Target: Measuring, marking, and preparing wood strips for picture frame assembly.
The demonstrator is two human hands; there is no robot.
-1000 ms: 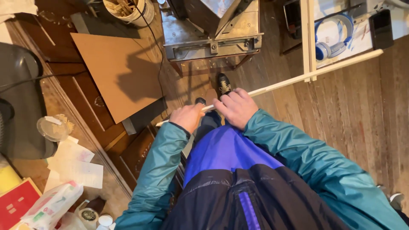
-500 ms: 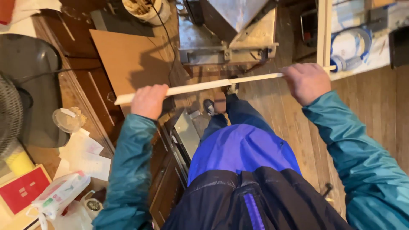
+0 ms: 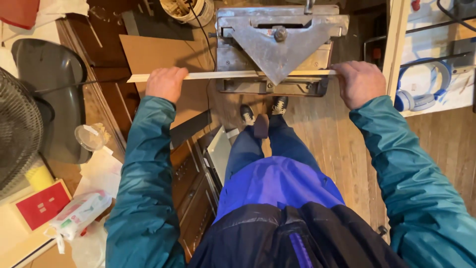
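I hold a long pale wooden strip (image 3: 223, 75) level in front of me, across the front of a grey metal saw machine (image 3: 277, 47) on the floor. My left hand (image 3: 166, 83) grips the strip near its left end. My right hand (image 3: 359, 82) grips its right end, by a pale upright board (image 3: 395, 47). The strip's middle passes behind the machine's triangular metal plate. My feet in dark shoes (image 3: 261, 111) stand just before the machine.
A brown board (image 3: 158, 54) lies on the wooden floor at left. A dark plastic lid (image 3: 47, 94), a fan grille (image 3: 17, 134), a clear cup (image 3: 91, 136), papers and a red box (image 3: 42, 204) crowd the left. Blue headphones (image 3: 416, 97) lie at right. A metal case (image 3: 218, 154) sits below my legs.
I have spread my hands apart along the strip and raised it level, then carried it forward to the machine's front. The view has tilted toward the machine.
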